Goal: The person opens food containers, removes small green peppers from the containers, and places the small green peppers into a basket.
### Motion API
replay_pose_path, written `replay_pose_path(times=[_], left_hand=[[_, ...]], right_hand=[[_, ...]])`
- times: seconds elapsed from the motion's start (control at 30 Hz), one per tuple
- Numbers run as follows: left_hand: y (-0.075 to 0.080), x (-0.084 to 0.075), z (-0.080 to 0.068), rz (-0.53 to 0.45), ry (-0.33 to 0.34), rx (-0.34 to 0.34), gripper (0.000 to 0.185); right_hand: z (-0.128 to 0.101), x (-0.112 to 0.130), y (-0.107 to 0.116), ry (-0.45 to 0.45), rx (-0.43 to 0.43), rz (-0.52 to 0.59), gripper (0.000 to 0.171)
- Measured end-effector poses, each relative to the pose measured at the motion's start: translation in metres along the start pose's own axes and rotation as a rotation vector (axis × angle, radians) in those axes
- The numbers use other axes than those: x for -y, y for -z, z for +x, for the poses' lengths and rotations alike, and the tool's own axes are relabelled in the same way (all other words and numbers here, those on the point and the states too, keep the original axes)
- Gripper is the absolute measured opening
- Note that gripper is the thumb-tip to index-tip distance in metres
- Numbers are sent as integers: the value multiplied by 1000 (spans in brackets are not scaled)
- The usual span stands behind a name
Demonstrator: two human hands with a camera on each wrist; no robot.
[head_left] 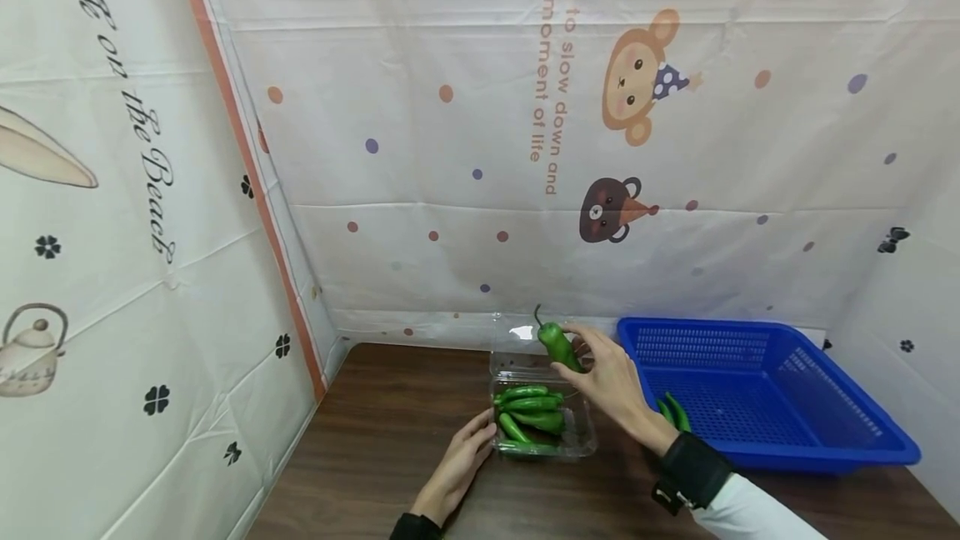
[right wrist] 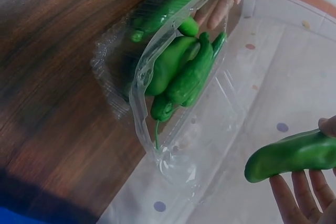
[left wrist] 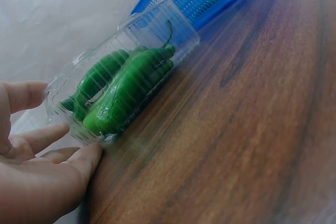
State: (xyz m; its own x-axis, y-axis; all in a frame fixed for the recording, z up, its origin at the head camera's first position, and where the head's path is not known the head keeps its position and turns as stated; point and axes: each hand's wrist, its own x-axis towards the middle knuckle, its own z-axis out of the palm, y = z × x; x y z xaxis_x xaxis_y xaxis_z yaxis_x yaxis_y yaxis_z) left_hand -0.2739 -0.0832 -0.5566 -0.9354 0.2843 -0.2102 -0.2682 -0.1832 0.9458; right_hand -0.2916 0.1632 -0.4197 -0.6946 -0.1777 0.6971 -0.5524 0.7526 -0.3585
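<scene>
A green pepper (head_left: 557,343) with a thin curved stem is pinched between the thumb and fingers of my right hand (head_left: 609,380), raised above the far part of a clear plastic box. In the right wrist view the same pepper (right wrist: 289,156) shows its blunt end. Several green peppers (head_left: 528,421) lie inside the clear plastic box (head_left: 581,438), mostly on its left side; its lid (head_left: 510,340) stands open at the back. My left hand (head_left: 459,461) touches the box's left side with its fingertips, fingers fairly straight, as the left wrist view also shows.
A blue plastic basket (head_left: 795,457) with slotted walls stands on the right of the brown wooden table (head_left: 405,407). Green peppers (head_left: 677,413) lie in its left end, partly hidden by my right forearm. A printed white sheet (head_left: 420,273) hangs close behind the table.
</scene>
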Motion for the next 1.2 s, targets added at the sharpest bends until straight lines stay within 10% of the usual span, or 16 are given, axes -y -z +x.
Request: replay_pose_path(times=[1.2], left_hand=[[-1,0,-1,-3,-21,-7,71]], right_hand=[[5,-23,28,-34,-71,-49,57]])
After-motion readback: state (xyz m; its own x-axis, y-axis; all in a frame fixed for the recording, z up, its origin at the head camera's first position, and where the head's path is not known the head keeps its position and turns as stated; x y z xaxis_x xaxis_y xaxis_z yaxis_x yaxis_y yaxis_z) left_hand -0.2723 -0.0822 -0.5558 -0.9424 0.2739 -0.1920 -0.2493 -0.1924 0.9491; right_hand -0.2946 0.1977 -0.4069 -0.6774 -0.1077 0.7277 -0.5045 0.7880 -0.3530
